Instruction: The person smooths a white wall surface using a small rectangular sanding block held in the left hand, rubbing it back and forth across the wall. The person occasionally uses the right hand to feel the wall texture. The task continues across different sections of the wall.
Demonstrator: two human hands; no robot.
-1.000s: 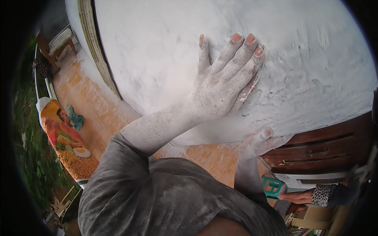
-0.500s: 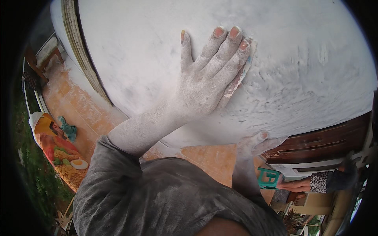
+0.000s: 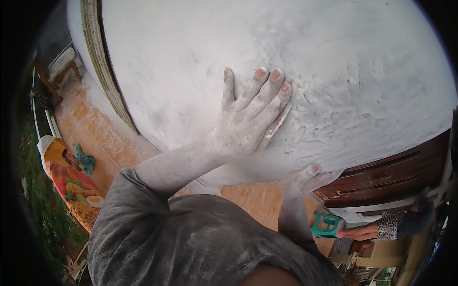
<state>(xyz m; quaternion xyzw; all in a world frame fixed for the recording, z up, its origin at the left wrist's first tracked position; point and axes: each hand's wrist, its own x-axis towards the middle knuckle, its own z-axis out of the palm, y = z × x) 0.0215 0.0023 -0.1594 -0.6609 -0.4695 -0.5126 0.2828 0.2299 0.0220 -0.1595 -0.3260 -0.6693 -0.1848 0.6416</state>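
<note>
A large, curved white panel (image 3: 353, 62) coated in pale dust fills the upper view, with grey scuffs and rough streaks on its right part. My left hand (image 3: 248, 114) lies flat on it, dusted white, fingers pointing away from me. Beneath its palm and index finger it presses a folded piece of sandpaper (image 3: 281, 118); only the whitened edge shows, and my thumb is hidden. At the panel's near edge my right hand (image 3: 305, 180) grips the rim, thumb on top and other fingers stretched along below, partly hidden.
Dusty orange floor tiles (image 3: 253, 195) lie beneath the panel. At left are a printed food-picture sheet (image 3: 71, 183), a teal cloth (image 3: 84, 159) and a wooden chair (image 3: 62, 71). A green plastic stool (image 3: 326, 225) and another person's legs (image 3: 360, 232) are at lower right, near a brown wooden door (image 3: 381, 176).
My left hand has slid the sandpaper toward me along the panel. My right hand stays at the near rim. The whole view has shifted slightly.
</note>
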